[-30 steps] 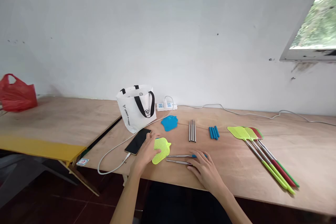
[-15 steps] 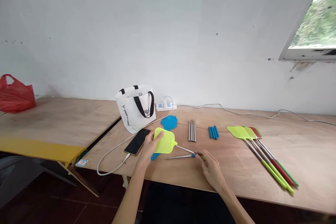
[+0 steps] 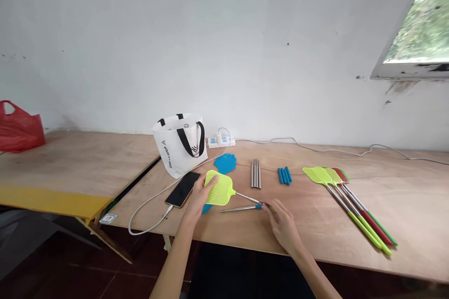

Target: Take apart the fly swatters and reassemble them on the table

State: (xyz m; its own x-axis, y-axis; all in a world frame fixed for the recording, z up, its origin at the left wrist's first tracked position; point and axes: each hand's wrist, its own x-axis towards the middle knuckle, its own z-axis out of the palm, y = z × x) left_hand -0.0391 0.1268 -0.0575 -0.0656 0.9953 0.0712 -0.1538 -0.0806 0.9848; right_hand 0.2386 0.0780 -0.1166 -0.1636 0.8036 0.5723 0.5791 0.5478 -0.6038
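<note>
My left hand (image 3: 197, 198) grips the edge of a yellow-green fly swatter head (image 3: 219, 188), lifted a little above the wooden table (image 3: 315, 215). A thin metal rod (image 3: 247, 197) runs from that head to my right hand (image 3: 282, 224), whose fingers pinch its far end. Under the lifted head lies a second metal rod (image 3: 240, 208) with a blue tip, and a blue swatter head (image 3: 206, 208) peeks out below my left hand.
A black phone (image 3: 182, 188) on a white cable lies left of my hand, beside a white tote bag (image 3: 180, 145). Farther back are a blue swatter head (image 3: 225, 163), metal rods (image 3: 256, 174), blue grips (image 3: 284, 175), and finished swatters (image 3: 351, 205) at right. A red bag (image 3: 19, 127) sits far left.
The yellow-green head went from lying flat on the table to being raised by my left hand, joined to the rod that my right hand now pinches. A blue head beneath it became visible.
</note>
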